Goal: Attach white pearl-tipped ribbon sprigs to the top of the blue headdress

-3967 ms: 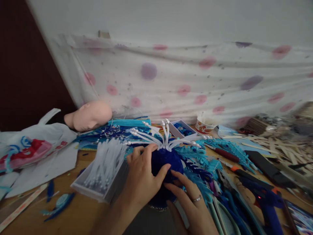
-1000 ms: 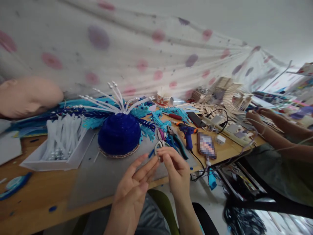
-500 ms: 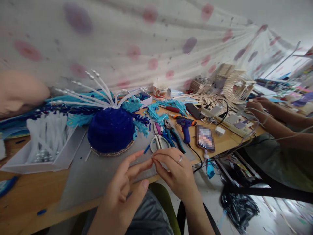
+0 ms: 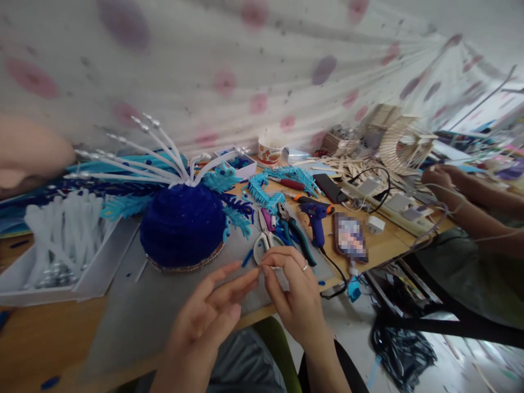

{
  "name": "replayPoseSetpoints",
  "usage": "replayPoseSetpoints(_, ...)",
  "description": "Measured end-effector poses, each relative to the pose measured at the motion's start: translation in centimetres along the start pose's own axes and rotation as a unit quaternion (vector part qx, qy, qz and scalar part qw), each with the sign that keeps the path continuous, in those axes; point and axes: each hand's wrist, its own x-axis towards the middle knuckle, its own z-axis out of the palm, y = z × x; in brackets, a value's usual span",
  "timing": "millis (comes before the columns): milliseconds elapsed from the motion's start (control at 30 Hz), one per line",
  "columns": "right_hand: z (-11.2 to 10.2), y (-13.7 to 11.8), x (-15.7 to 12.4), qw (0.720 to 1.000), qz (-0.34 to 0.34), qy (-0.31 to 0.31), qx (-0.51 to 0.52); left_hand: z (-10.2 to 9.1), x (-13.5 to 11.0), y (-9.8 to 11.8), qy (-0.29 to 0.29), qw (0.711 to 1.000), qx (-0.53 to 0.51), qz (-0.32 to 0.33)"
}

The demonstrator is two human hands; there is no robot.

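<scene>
Royal-blue cap: one, domed (image 4: 182, 226), standing on the grey mat, ahead of and leftward from the hands; neither hand touches it.
Cap fittings: white stems (image 4: 174, 157) fanning from the crown, silver beads at their tips; beaded trim (image 4: 180, 269) around the lower edge; turquoise feather-shaped pieces (image 4: 126, 204) at either side.
Left hand: (image 4: 208, 322) loosely spread, palm inward, thumb well apart from the extended fingers; I see nothing in its hold.
Right hand: (image 4: 292, 292) thumb and forefinger drawn to a pinch at the left fingertips, ring (image 4: 304, 265) on one finger; I cannot tell from here whether the pinch has hold of something small.
Grey mat: (image 4: 131, 322) one, laid on the wooden table (image 4: 82, 333), beneath the cap.
Scissors: one pair, pale-handled (image 4: 266, 236), just beyond the right hand, which hides part of a handle.
Pliers: teal-handled (image 4: 301, 240), beside the scissors.
Glue gun: blue and orange (image 4: 316, 213), right of the pliers.
Smartphone: (image 4: 351, 237) face up near the table edge, screen pixelated on my feed.
White box: (image 4: 98, 267) left of the cap, filled with bead-tipped white stems.
Paper cup: (image 4: 269, 151) behind, before a spotted sheet (image 4: 184, 82).
Co-worker: forearms and hands (image 4: 434, 177) at far right.
</scene>
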Motion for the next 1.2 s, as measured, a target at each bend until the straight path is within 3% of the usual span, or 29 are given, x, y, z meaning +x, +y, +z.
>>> replayPoseSetpoints(200,0.4,0.3,0.1,1.0,0.011,0.005,0.011,-0.5,0.5,-0.3,-0.006,0.999,-0.048,-0.012)
replayPoseSetpoints(400,0.1,0.3,0.3,0.997,0.054,0.046,0.031,-1.0,0.6,-0.1,0.029,0.997,-0.069,0.011)
replayPoseSetpoints(533,0.5,-0.3,0.1,0.992,0.089,0.025,0.086,-0.9,0.3,-0.1,0.032,0.997,-0.07,0.014)
replayPoseSetpoints(733,1.4,-0.4,-0.1,0.997,0.032,0.018,0.066,-0.7,-0.2,-0.5,0.033,0.999,-0.037,0.023)
replayPoseSetpoints(933,1.7,-0.3,-0.1,0.999,-0.026,0.037,0.011,-0.5,0.1,-1.0,-0.004,0.995,-0.096,0.031)
replayPoseSetpoints(1200,3.2,0.5,-0.1,0.993,0.008,0.115,0.021,-1.5,1.2,-3.2,-0.05,0.984,-0.164,0.038)
